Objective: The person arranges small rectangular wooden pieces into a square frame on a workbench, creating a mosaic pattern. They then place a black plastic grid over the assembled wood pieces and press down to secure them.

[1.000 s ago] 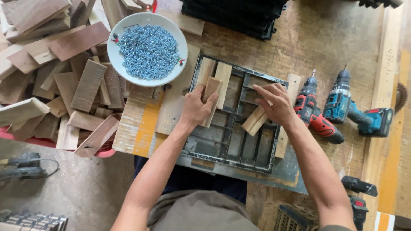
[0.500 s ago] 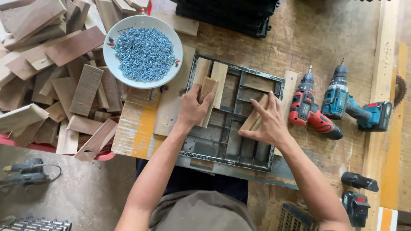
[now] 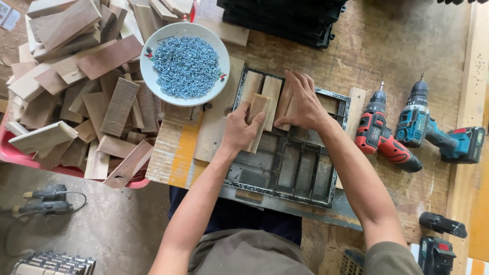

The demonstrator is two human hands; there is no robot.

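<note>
A dark metal frame [image 3: 305,170] with several compartments lies on the workbench in front of me. Two pale wooden slats [image 3: 271,91] lie side by side in its upper left corner. My left hand [image 3: 239,131] grips a short wooden block [image 3: 256,125] that rests tilted over the frame, just below those slats. My right hand [image 3: 301,104] lies fingers-down on another wooden slat [image 3: 285,113] and holds it against the frame's upper middle, right beside the left hand. Most of that slat is hidden under the fingers.
A white bowl of blue screws [image 3: 186,63] stands left of the frame, beside a heap of wooden blocks [image 3: 76,86] in a red tray [image 3: 15,155]. A red drill [image 3: 382,137] and a teal drill [image 3: 433,133] lie to the right. Black trays [image 3: 285,20] are stacked behind.
My right hand has carried its slat leftward from the frame's right side to the upper middle, close to my left hand. The left hand has stayed on its block.
</note>
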